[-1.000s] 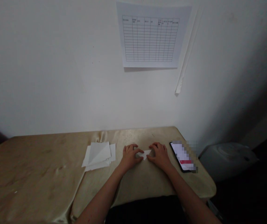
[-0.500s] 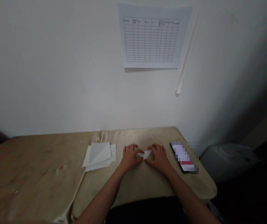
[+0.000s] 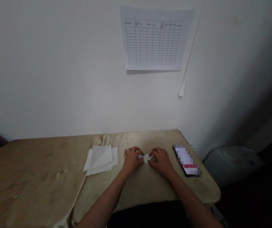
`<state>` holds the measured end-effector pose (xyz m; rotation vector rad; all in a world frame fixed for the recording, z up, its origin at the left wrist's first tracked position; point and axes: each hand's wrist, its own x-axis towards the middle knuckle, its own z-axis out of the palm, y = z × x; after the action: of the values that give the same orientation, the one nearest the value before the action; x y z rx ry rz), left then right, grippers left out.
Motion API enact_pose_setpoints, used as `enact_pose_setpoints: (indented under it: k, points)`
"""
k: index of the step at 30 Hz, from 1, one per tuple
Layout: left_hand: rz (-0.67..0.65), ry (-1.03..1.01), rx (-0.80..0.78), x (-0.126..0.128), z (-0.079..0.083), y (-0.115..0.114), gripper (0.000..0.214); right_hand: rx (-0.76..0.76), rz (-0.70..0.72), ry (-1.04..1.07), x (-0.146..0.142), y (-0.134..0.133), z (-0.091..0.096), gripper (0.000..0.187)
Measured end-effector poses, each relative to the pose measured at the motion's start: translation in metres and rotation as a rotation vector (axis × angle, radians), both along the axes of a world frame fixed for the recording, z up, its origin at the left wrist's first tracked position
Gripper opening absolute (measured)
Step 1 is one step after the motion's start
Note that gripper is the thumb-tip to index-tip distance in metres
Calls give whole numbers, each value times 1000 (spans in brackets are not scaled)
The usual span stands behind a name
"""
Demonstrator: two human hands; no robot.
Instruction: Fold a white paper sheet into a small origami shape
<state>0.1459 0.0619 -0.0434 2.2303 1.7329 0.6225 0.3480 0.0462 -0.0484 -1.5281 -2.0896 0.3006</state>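
A small piece of folded white paper (image 3: 146,158) lies between my two hands near the middle of the table. My left hand (image 3: 132,159) pinches its left end between thumb and fingers. At the other end, my right hand (image 3: 160,160) has thumb and fingertips closed on the paper in the same way. The fingers cover both ends, so only the middle part shows. To the left of my left hand is a loose stack of white paper sheets (image 3: 101,157), the top one marked by a diagonal crease.
A phone (image 3: 187,161) with a lit, blurred screen rests right of my right hand. The table (image 3: 43,177) has a shiny gold-brown cover and meets a white wall. A printed grid sheet (image 3: 155,41) hangs there. A pale plastic container (image 3: 232,164) stands beyond the right edge.
The paper between my hands showed a wide triangular shape before; now a smaller, rounder middle part shows. My left fingers have closed more around its end, and the right fingertips have shifted slightly.
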Motion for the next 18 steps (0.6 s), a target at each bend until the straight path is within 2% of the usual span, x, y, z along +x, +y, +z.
enact_pose_setpoints:
  k: [9, 18]
  points:
    - [27, 30, -41, -13, 2, 7, 22, 5, 4, 9, 0, 2, -2, 26]
    - [42, 25, -46, -15, 7, 7, 24, -4, 2, -9, 0, 1, 2, 25]
